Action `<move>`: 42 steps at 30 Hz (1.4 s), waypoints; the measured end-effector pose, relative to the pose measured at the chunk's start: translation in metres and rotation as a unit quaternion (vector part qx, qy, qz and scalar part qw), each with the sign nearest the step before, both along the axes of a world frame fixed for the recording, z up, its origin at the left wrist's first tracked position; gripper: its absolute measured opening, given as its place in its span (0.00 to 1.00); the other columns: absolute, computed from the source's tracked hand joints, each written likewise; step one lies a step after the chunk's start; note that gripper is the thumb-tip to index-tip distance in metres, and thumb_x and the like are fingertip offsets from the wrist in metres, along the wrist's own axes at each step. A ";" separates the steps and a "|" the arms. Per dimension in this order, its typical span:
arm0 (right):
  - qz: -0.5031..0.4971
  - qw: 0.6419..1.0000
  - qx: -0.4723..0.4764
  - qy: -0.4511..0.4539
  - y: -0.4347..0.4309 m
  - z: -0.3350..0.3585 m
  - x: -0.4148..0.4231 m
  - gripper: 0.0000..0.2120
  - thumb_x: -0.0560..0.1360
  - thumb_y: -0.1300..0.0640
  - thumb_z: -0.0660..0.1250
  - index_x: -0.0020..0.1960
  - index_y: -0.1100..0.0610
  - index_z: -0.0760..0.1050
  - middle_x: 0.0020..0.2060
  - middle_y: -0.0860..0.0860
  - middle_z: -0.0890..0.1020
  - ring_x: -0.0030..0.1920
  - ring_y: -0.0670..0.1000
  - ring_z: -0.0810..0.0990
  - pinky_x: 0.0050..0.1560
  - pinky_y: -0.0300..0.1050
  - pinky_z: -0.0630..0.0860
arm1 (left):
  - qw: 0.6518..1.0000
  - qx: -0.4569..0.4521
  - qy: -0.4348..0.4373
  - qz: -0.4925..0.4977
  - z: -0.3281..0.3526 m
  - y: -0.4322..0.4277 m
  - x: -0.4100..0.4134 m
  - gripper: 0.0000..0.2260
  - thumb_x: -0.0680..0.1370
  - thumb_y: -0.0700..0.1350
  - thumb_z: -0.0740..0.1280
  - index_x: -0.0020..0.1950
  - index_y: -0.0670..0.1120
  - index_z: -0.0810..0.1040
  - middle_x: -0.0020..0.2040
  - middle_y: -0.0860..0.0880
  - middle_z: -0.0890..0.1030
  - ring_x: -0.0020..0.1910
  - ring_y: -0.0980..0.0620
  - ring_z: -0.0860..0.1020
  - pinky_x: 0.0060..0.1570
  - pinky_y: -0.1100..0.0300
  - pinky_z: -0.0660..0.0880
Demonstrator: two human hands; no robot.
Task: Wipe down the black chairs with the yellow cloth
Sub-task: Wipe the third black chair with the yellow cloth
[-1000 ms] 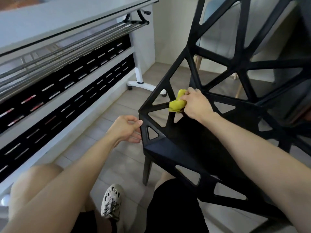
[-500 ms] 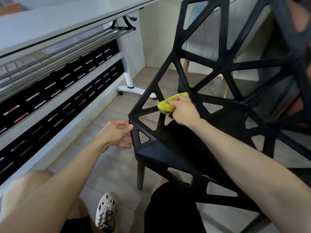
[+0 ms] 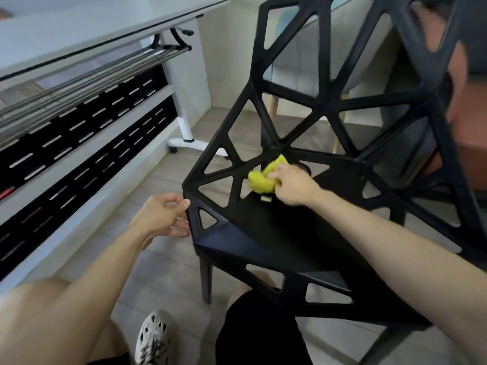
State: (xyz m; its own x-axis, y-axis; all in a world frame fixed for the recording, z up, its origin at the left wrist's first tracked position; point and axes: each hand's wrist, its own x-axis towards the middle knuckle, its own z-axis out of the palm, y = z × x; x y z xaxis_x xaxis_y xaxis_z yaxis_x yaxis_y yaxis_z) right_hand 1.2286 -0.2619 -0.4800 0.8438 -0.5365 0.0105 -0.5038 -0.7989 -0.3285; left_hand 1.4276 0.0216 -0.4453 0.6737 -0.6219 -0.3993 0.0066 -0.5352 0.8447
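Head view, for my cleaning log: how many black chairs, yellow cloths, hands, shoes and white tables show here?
black chair: 1
yellow cloth: 1
hands: 2 (left hand holds the chair's corner, right hand grips the cloth)
shoe: 1
white table: 1
total: 6

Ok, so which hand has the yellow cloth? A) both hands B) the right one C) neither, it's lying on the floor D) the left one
B: the right hand grips the yellow cloth against the black chair, while the left hand only holds the chair's corner.
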 end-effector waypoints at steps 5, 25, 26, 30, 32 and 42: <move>-0.017 0.999 -0.035 0.002 -0.031 0.004 0.006 0.28 0.78 0.65 0.63 0.75 0.47 0.75 0.65 0.54 0.73 0.67 0.61 0.71 0.72 0.60 0.70 | 1.000 0.001 -0.005 0.003 0.004 -0.003 -0.004 0.15 0.87 0.46 0.67 0.60 0.32 0.78 0.54 0.27 0.84 0.43 0.36 0.85 0.48 0.39 0.87; -0.114 0.979 -0.139 -0.093 -0.069 0.015 0.061 0.19 0.79 0.65 0.64 0.68 0.56 0.79 0.65 0.59 0.72 0.62 0.64 0.74 0.63 0.59 0.77 | 1.000 -0.004 -0.005 0.020 0.004 -0.001 -0.007 0.13 0.87 0.45 0.67 0.58 0.33 0.80 0.50 0.31 0.86 0.44 0.32 0.87 0.48 0.38 0.87; -0.125 0.977 -0.135 -0.111 -0.072 0.027 0.068 0.16 0.79 0.65 0.63 0.65 0.58 0.80 0.63 0.59 0.74 0.61 0.65 0.76 0.62 0.59 0.77 | 1.000 -0.003 -0.007 0.021 0.005 -0.001 -0.008 0.13 0.87 0.45 0.66 0.58 0.34 0.80 0.50 0.32 0.87 0.46 0.30 0.87 0.49 0.37 0.87; -0.160 0.936 -0.087 -0.300 -0.070 0.079 0.112 0.18 0.79 0.63 0.62 0.67 0.55 0.81 0.60 0.57 0.76 0.60 0.60 0.77 0.61 0.57 0.78 | 1.000 -0.005 -0.009 0.022 0.005 -0.002 -0.010 0.13 0.87 0.45 0.66 0.57 0.34 0.79 0.50 0.33 0.87 0.47 0.30 0.87 0.49 0.38 0.87; -0.138 0.950 -0.108 -0.259 -0.066 0.061 0.109 0.19 0.78 0.64 0.63 0.67 0.55 0.80 0.62 0.57 0.75 0.60 0.62 0.77 0.63 0.59 0.77 | 1.000 -0.005 -0.008 0.026 0.004 -0.002 -0.009 0.13 0.87 0.45 0.66 0.57 0.34 0.79 0.49 0.33 0.87 0.45 0.33 0.88 0.48 0.38 0.87; -0.126 0.986 -0.103 0.035 -0.052 0.036 0.075 0.17 0.77 0.56 0.66 0.65 0.57 0.78 0.65 0.60 0.73 0.63 0.68 0.77 0.64 0.59 0.78 | 0.999 -0.040 0.010 0.016 -0.008 -0.002 -0.003 0.14 0.87 0.46 0.67 0.59 0.33 0.78 0.42 0.40 0.87 0.34 0.43 0.87 0.41 0.42 0.87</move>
